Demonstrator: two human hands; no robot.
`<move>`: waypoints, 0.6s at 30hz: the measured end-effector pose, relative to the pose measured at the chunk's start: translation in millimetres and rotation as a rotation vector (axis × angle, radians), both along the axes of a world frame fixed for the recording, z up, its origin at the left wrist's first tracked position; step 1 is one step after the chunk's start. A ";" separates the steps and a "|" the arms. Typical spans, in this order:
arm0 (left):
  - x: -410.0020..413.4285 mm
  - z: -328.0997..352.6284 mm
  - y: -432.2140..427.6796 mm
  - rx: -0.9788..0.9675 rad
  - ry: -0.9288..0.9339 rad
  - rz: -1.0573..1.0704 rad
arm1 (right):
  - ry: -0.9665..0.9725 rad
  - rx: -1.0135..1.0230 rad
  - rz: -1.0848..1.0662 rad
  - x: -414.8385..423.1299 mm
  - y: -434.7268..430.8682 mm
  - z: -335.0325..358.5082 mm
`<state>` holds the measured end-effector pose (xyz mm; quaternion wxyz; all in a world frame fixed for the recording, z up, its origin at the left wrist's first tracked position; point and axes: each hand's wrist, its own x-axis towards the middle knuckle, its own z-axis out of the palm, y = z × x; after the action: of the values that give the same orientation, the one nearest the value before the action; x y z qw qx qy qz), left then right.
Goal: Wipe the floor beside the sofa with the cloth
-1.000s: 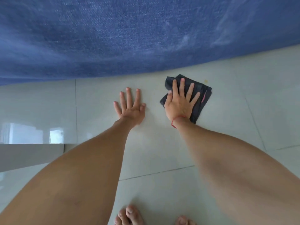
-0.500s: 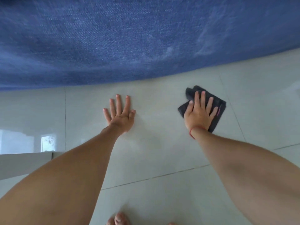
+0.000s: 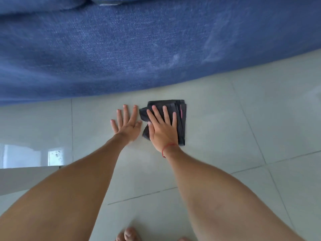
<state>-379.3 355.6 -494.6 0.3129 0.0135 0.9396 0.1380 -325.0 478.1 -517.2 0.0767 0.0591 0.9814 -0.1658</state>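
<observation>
A folded dark grey cloth [image 3: 181,119] with a thin pink stripe lies flat on the pale tiled floor [image 3: 225,129], close to the foot of the blue sofa [image 3: 139,46]. My right hand [image 3: 162,126] presses down on the cloth with fingers spread, covering its left half; a red string circles that wrist. My left hand [image 3: 127,121] lies flat on the bare tile just left of the cloth, fingers apart, its thumb almost touching the cloth's edge.
The sofa's blue fabric side fills the upper half of the view. A grey ledge or low edge [image 3: 26,178] juts in at the lower left. My bare toes [image 3: 128,234] show at the bottom. Glossy tile extends to the right.
My right hand has slid the cloth leftward across the floor, from well apart to right beside my left hand. The left hand stayed planted flat on the tile.
</observation>
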 end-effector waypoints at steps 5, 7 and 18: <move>19.3 3.8 -24.0 -0.023 0.194 0.050 | 0.059 0.099 0.054 49.9 53.3 -3.1; 26.6 1.8 -32.9 -0.066 0.168 0.063 | 0.043 0.126 -0.076 60.0 82.4 -3.7; 22.1 -10.6 -39.2 -0.064 0.094 0.032 | -0.055 0.103 -0.568 -29.9 64.5 -1.8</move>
<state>-357.2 316.4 -505.2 0.2665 -0.0052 0.9573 0.1120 -354.9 542.6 -519.1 0.0506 0.3398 0.9302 -0.1290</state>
